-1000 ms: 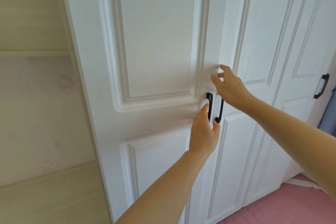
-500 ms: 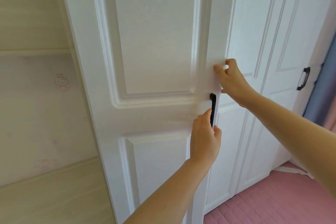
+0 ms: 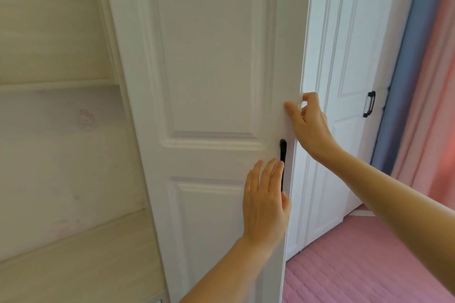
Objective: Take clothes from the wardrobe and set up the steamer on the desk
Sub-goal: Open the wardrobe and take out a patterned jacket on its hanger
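Wardrobe door [image 3: 211,86] partly swung out, free edge running vertical, just right of black handle [image 3: 283,152]. Handle long axis vertical too, mounted near that edge. Left hand [image 3: 264,202] flat against door face at lower part of handle, fingers [image 3: 267,174] straight and close together, pointing up, thumb tucked toward door edge below handle; gripping nothing. Right hand [image 3: 307,123] above handle, thumb on door front, curled fingers hooked round free edge, pinching the edge. Right hand the one placed to pull; edge lies directly within its fingers, door free to swing toward camera and left. Dark gap between door edge and neighbouring white door [image 3: 344,81] to right of handle too narrow to show inside. Clothes not visible, presumably behind door. Steamer and table out of view. Second black handle [image 3: 369,104] far right of door, untouched.
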The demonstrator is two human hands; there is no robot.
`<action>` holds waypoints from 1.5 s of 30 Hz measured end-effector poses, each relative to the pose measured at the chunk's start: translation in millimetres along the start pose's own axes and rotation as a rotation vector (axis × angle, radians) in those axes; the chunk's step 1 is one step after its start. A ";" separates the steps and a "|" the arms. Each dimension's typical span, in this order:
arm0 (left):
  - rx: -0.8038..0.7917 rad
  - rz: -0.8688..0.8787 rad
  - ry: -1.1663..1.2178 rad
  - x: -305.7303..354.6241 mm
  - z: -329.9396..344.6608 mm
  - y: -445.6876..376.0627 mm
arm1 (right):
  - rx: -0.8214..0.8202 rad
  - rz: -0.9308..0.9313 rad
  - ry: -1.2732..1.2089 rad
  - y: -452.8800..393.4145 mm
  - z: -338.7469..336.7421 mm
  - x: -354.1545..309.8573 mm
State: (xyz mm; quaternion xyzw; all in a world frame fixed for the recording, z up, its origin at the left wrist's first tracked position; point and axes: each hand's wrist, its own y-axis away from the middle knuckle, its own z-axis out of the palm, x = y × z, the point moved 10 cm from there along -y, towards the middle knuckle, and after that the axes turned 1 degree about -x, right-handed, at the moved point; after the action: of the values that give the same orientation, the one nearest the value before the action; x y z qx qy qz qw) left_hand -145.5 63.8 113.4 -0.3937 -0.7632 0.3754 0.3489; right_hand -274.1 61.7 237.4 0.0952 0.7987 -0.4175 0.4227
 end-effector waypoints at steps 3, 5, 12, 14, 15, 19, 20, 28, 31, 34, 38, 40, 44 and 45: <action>-0.082 -0.050 0.032 5.1 -7.3 16.6 | 0.014 -0.021 0.030 27.1 -9.6 -19.0; -0.125 -0.087 0.081 8.0 -14.7 27.5 | 0.014 -0.045 0.033 46.2 -12.7 -33.1; -0.065 -0.180 0.210 20.2 -68.7 66.9 | 0.010 -0.111 0.041 118.9 -18.7 -85.9; -0.022 -0.205 0.255 20.7 -88.1 77.5 | -0.028 -0.122 0.029 135.9 -14.9 -100.2; 0.000 -0.217 0.275 20.3 -98.3 82.1 | -0.056 -0.125 0.021 143.4 -12.1 -106.7; 0.063 -0.274 0.350 14.5 -136.9 96.9 | -0.201 -0.132 -0.026 169.4 4.4 -133.4; 0.070 -0.296 0.359 11.7 -145.4 100.3 | -0.240 -0.132 -0.040 174.9 9.0 -140.1; 0.053 -0.418 0.452 -19.9 -194.1 130.5 | -0.578 -0.154 -0.129 205.5 56.4 -181.8; 0.057 -0.450 0.461 -23.7 -212.1 135.7 | -0.668 -0.156 -0.173 213.6 70.2 -189.4; 0.058 -0.489 0.516 -30.6 -222.2 139.7 | -0.709 -0.175 -0.167 217.3 79.0 -193.0; 0.083 -0.516 0.465 -41.9 -234.8 146.8 | -0.715 -0.243 -0.121 219.0 90.3 -198.5; 0.093 -0.534 0.469 -44.0 -239.6 148.3 | -0.712 -0.267 -0.135 220.6 95.6 -203.2; 0.095 -0.534 0.423 -42.7 -249.5 150.3 | -0.687 -0.289 -0.128 221.9 102.1 -207.8; 0.094 -0.540 0.417 -42.5 -250.6 151.2 | -0.681 -0.297 -0.124 221.9 102.5 -208.0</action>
State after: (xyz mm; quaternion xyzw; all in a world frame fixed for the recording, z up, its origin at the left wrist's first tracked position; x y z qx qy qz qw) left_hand 132.2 163.5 94.1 -0.2293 -0.7340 0.2157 0.6018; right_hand 28.9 167.4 234.1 -0.1933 0.8698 -0.1897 0.4124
